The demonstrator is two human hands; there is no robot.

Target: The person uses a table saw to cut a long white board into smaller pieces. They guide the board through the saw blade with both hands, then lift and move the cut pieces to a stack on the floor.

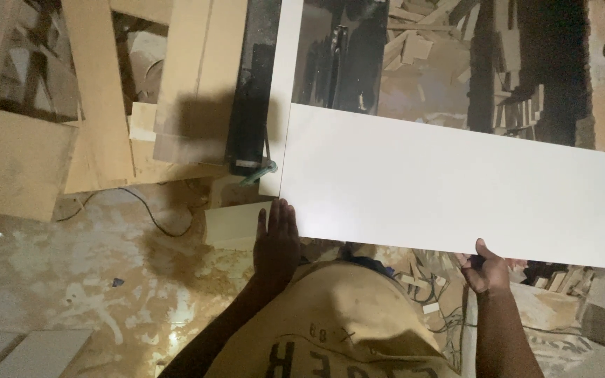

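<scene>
Here, in the head view, a large flat white rectangular board [456,185] lies across the middle and right of the picture, held in front of the person's body. The left hand [276,241] is at the lower left corner of the board, with the fingers laid flat and close together along its edge; whether they curl under the board I cannot tell. The right hand [486,269] holds the lower edge further right, the thumb on top of the white surface and the other fingers hidden below, so it pinches the board.

A second narrow white panel [283,84] stands just beside the board's left end. To the left lean several brown wooden boards [99,91]. A thin black cable [152,217] lies on the dusty pale floor [71,280].
</scene>
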